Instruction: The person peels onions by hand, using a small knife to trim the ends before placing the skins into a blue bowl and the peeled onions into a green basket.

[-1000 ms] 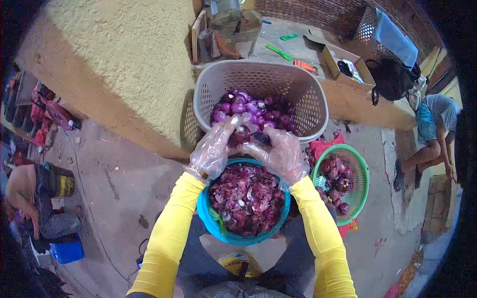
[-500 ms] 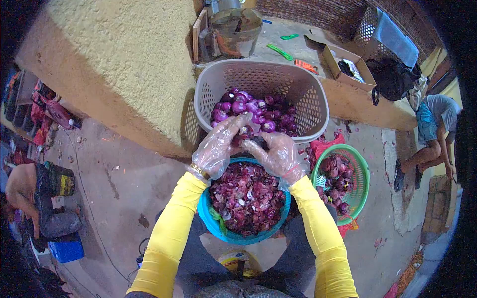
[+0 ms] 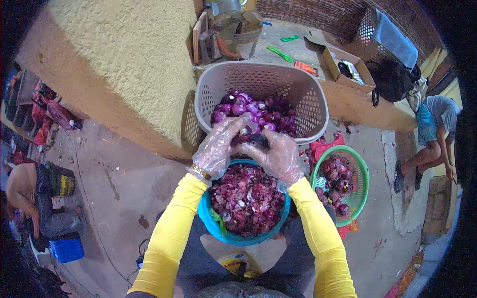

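Note:
My left hand (image 3: 218, 149), in a clear plastic glove, is closed around a red onion (image 3: 244, 132) at the near rim of the grey-brown basket. Close against it, my gloved right hand (image 3: 281, 155) has its fingers closed by a small dark object (image 3: 259, 141), whose kind I cannot make out. Peeled purple onions (image 3: 243, 107) lie in the perforated basket (image 3: 303, 74). Below my hands, a blue basin (image 3: 204, 211) is full of onion skins (image 3: 248, 201). To the right, a green colander (image 3: 363, 191) holds unpeeled red onions (image 3: 339, 179).
A textured wall (image 3: 129, 64) rises at the left. Behind the basket, a ledge carries a clear bucket (image 3: 236, 37), a green knife (image 3: 279, 53) and a cardboard box (image 3: 365, 74). One person (image 3: 432, 129) sits at the right, another (image 3: 35, 193) at the left. A cable runs across the floor.
My fingers have shifted slightly around the onion, and the dark object beside my right hand has turned a little. The basket, basin and colander stay in place.

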A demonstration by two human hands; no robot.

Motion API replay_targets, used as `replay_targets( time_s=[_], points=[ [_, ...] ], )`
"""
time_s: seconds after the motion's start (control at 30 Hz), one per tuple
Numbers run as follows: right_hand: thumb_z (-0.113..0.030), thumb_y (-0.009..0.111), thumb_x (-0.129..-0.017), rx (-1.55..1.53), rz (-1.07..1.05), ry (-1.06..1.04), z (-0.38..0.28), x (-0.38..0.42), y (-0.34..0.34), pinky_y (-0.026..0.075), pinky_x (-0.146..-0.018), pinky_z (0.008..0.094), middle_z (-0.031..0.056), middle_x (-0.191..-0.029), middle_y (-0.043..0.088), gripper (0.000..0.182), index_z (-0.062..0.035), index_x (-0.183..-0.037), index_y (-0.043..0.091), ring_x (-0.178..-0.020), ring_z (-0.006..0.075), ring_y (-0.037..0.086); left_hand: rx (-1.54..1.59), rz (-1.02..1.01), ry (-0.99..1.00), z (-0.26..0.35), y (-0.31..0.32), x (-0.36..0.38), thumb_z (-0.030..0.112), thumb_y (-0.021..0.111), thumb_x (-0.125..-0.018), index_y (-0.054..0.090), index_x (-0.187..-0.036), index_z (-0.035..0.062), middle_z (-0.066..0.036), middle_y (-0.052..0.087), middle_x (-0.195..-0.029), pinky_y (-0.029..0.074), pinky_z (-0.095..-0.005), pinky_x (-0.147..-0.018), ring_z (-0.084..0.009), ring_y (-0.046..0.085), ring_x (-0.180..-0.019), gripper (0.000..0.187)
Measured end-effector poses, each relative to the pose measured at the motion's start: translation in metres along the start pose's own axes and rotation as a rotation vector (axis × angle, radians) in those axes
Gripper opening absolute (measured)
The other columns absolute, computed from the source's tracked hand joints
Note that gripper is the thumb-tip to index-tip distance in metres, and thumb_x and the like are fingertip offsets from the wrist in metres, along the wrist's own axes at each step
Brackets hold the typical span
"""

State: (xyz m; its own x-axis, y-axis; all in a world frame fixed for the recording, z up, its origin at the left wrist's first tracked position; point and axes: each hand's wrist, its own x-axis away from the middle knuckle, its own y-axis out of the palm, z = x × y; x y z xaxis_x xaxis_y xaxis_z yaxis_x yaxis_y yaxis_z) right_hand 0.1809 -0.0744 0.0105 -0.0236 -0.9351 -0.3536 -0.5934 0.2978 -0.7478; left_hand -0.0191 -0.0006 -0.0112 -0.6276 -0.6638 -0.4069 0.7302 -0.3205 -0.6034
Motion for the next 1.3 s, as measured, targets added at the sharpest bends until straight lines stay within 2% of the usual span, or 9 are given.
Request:
replay_targets(
  time_s=[0.2, 0.3, 0.4, 0.47, 0.53, 0.97, 1.07, 1.17, 1.3],
  points=[
    [-0.058, 0.081, -0.082, -0.028, 0.023, 0.008, -0.002, 0.000, 0.001, 0.057, -0.069, 0.0483, 0.0191, -0.079, 0.073, 0.054, -0.0104, -0.107, 0.078, -0.074, 0.0395, 0.072, -0.031, -0.010, -0.020, 0.014, -0.001, -0.003, 0.002, 0.071, -0.086, 0.052, -0.151, 0.0079, -0.015, 0.059, -0.148, 0.045, -0.0451, -0.114, -0.0359, 0.058, -0.132, 0.068],
    [-0.056, 0.081, -0.083, -0.047, 0.016, 0.012, -0.001, -0.001, 0.001, 0.057, -0.068, 0.0484, 0.0195, -0.079, 0.073, 0.052, -0.0110, -0.109, 0.078, -0.074, 0.0396, 0.072, -0.084, 0.052, 0.073, 0.015, 0.000, -0.004, -0.008, 0.074, -0.077, 0.052, -0.150, 0.0094, -0.015, 0.061, -0.140, 0.049, -0.0425, -0.110, -0.0339, 0.060, -0.127, 0.078],
    [-0.055, 0.080, -0.084, -0.057, 0.011, 0.012, 0.000, -0.001, 0.002, 0.056, -0.068, 0.0486, 0.0203, -0.079, 0.072, 0.052, -0.0118, -0.112, 0.078, -0.074, 0.0401, 0.071, -0.025, 0.027, 0.001, 0.012, 0.000, -0.002, -0.007, 0.074, -0.078, 0.051, -0.150, 0.0099, -0.015, 0.061, -0.141, 0.048, -0.0431, -0.110, -0.0347, 0.060, -0.128, 0.078],
    [-0.055, 0.080, -0.084, -0.074, 0.014, 0.013, 0.000, -0.001, 0.003, 0.056, -0.067, 0.0489, 0.0207, -0.079, 0.072, 0.053, -0.0122, -0.114, 0.078, -0.074, 0.0404, 0.071, -0.064, 0.000, 0.009, 0.005, 0.001, -0.001, 0.006, 0.073, -0.087, 0.052, -0.151, 0.0085, -0.014, 0.060, -0.148, 0.045, -0.0449, -0.114, -0.0354, 0.058, -0.133, 0.067],
    [-0.057, 0.078, -0.085, -0.059, 0.010, 0.001, 0.000, -0.001, 0.004, 0.055, -0.067, 0.0497, 0.0214, -0.078, 0.072, 0.054, -0.0115, -0.115, 0.078, -0.073, 0.0410, 0.070, -0.077, 0.001, 0.012, 0.008, 0.000, -0.002, 0.004, 0.073, -0.086, 0.052, -0.151, 0.0085, -0.015, 0.061, -0.146, 0.046, -0.0448, -0.112, -0.0356, 0.058, -0.132, 0.069],
    [-0.057, 0.074, -0.089, -0.159, -0.104, 0.070, 0.001, -0.001, 0.003, 0.055, -0.067, 0.0497, 0.0226, -0.077, 0.071, 0.050, -0.0085, -0.098, 0.080, -0.072, 0.0405, 0.070, 0.036, -0.026, -0.072, 0.011, 0.000, -0.002, 0.000, 0.073, -0.086, 0.054, -0.149, 0.0065, -0.018, 0.064, -0.136, 0.050, -0.0428, -0.106, -0.0344, 0.063, -0.123, 0.065],
    [-0.058, 0.075, -0.088, -0.053, -0.108, -0.043, 0.000, -0.001, -0.001, 0.054, -0.065, 0.0493, 0.0215, -0.075, 0.070, 0.050, -0.0086, -0.094, 0.080, -0.070, 0.0398, 0.070, -0.093, 0.057, 0.048, 0.000, 0.003, -0.002, 0.001, 0.072, -0.087, 0.053, -0.150, 0.0067, -0.018, 0.064, -0.136, 0.049, -0.0427, -0.108, -0.0343, 0.063, -0.124, 0.066],
    [-0.059, 0.078, -0.085, -0.028, -0.056, -0.156, 0.002, 0.003, 0.004, 0.053, -0.060, 0.0479, 0.0194, -0.070, 0.067, 0.050, -0.0090, -0.087, 0.077, -0.067, 0.0391, 0.069, -0.157, 0.053, 0.010, 0.007, -0.003, -0.003, 0.001, 0.070, -0.088, 0.053, -0.150, 0.0072, -0.017, 0.064, -0.137, 0.048, -0.0426, -0.110, -0.0340, 0.063, -0.125, 0.065],
    [-0.058, 0.081, -0.082, -0.071, 0.041, -0.010, 0.002, -0.002, 0.001, 0.054, -0.062, 0.0482, 0.0192, -0.072, 0.069, 0.052, -0.0098, -0.100, 0.078, -0.067, 0.0397, 0.069, 0.022, -0.001, -0.064, 0.000, 0.003, -0.002, 0.003, 0.072, -0.086, 0.053, -0.150, 0.0082, -0.017, 0.063, -0.139, 0.047, -0.0428, -0.111, -0.0343, 0.062, -0.128, 0.066]
  ],
)
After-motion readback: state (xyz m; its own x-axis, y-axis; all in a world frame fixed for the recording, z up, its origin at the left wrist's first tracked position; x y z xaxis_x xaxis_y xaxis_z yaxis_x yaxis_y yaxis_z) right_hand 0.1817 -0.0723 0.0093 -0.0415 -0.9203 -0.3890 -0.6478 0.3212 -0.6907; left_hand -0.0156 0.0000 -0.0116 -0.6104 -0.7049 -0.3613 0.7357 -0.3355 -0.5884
